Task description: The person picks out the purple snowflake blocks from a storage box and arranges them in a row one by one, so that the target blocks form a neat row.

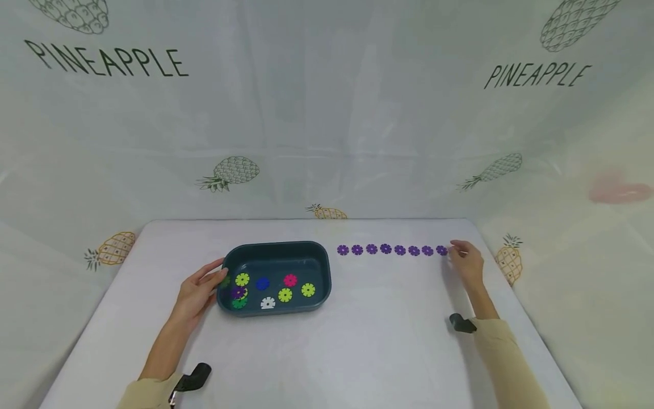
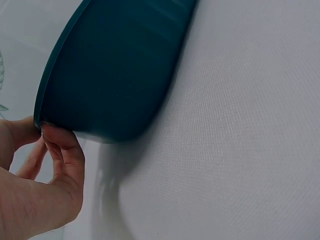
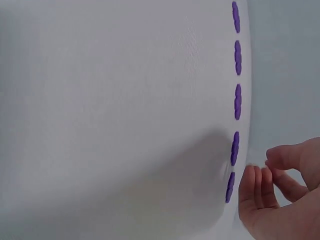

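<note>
My left hand [image 1: 198, 292] grips the left end of a dark teal plastic tray [image 1: 278, 248], thumb over the rim and fingers outside; the left wrist view shows this pinch on the tray's rim [image 2: 50, 75] close up. In the tray lie loose flower-shaped discs: yellow-green [image 1: 308, 289], blue [image 1: 263, 283], pink [image 1: 290, 280], white [image 1: 268, 303], green and purple. To the tray's right, several purple flower discs [image 1: 385, 249] form a straight row. My right hand [image 1: 467, 264] is beside the last purple disc [image 3: 230, 187], fingers loosely bent, with nothing visible between them.
A white table [image 1: 357, 352] carries everything. Behind it hangs a pale curtain [image 1: 337, 113] printed with pineapples and lettering. The row of discs runs near the table's far edge. Each wrist wears a black camera mount [image 1: 196, 376].
</note>
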`<state>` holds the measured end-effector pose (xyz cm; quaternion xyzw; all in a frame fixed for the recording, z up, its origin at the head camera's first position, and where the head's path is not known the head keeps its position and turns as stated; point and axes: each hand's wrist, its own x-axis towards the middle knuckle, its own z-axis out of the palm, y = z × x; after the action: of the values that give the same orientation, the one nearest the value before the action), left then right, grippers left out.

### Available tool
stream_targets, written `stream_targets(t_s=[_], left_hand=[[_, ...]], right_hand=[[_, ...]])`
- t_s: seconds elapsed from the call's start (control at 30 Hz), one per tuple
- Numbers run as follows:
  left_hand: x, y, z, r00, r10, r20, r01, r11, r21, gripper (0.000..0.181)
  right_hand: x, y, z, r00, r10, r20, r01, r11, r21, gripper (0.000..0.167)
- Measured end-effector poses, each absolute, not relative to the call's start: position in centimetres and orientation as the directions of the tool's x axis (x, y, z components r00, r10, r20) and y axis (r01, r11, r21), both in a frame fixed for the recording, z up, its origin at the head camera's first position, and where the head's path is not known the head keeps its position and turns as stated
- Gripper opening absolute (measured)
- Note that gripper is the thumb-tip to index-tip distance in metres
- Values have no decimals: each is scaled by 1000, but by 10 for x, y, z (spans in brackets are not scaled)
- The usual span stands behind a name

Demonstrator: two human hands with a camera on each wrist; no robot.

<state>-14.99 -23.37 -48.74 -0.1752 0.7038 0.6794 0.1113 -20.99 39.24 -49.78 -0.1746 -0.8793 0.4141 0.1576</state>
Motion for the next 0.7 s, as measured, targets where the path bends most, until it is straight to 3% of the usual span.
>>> stream_targets(t_s=[0.7], left_hand=[[-149,-234,-486,-924,-83,-372,-373,-13,928,70]], right_hand=[[-203,335,-481,-961,226,160,19,631,-776,31]])
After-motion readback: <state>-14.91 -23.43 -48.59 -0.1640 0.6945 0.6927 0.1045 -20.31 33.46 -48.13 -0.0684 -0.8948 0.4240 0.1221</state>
